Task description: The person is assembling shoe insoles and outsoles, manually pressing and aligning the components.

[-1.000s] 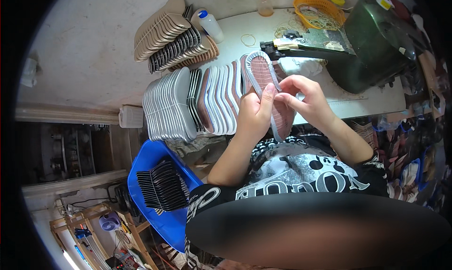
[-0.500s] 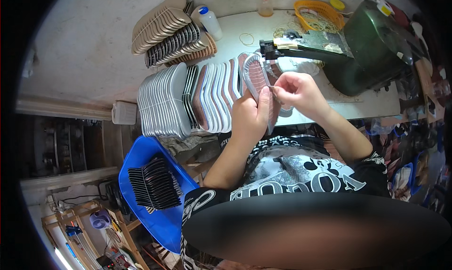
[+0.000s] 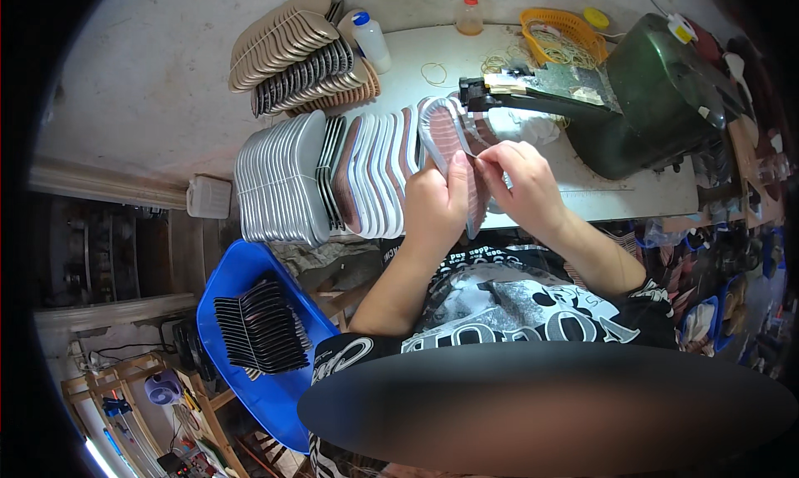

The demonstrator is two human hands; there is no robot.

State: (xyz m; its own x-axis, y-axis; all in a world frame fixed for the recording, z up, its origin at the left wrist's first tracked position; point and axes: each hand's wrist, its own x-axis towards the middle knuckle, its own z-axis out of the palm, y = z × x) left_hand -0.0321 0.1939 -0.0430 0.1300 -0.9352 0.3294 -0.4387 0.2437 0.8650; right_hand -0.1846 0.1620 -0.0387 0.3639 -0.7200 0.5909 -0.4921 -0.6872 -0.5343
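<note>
In my left hand [image 3: 434, 203] is a shoe insole [image 3: 443, 128], brown-pink inside with a gathered silver edge. My thumb lies across its face and the fingers wrap behind it. At the insole's right edge, my right hand [image 3: 526, 185] pinches a thin, pale thread-like end between thumb and forefinger. Whether that end is thread or edging is too small to tell. Just beyond the insole is the black head of a green sewing machine [image 3: 657, 95]. Close to my left hand stands a row of silver, white and brown insoles [image 3: 379, 174].
Tied bundles of silver insoles [image 3: 279, 178] and beige insoles [image 3: 279, 45] fill the table's left. A white bottle [image 3: 372, 43], a red-tipped bottle [image 3: 469, 18] and a yellow basket [image 3: 533, 18] of bands stand behind. Left below is a blue tub [image 3: 287, 403] with black insoles [image 3: 258, 328].
My right hand has shifted slightly toward my body along the insole's edge, still pinching. The insole has turned a little, and the whole view has moved slightly.
</note>
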